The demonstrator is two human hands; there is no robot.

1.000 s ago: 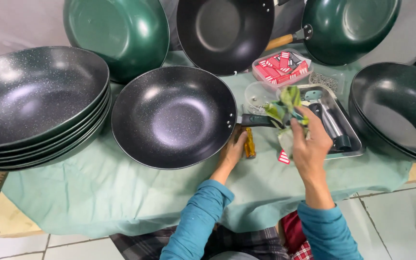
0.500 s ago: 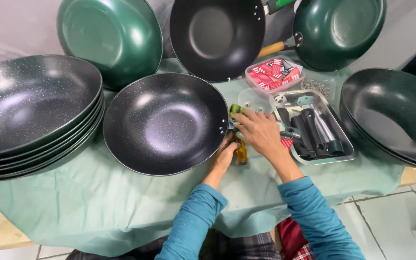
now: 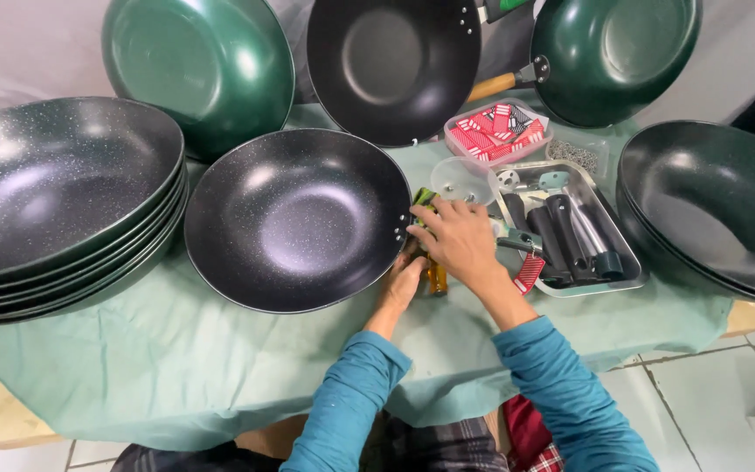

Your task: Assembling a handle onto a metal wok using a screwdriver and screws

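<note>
Speckled black wok (image 3: 294, 220), both hands (image 3: 456, 240) at its rim.

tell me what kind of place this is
Probably a small workshop bench for assembling cookware: stacked black woks, a metal tray of black handles, and both hands, left hand and right hand, at one wok's rim.

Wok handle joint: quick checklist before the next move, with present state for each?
1. Wok lies flat on the green cloth: ok.
2. Right hand over the joint at the rim: ok.
3. Left hand beneath it, at the amber tool: ok.
4. Handle seated against the rivets: cannot tell, hands cover it.
5. Spare handles in the metal tray, beside the right hand: ok.
</note>
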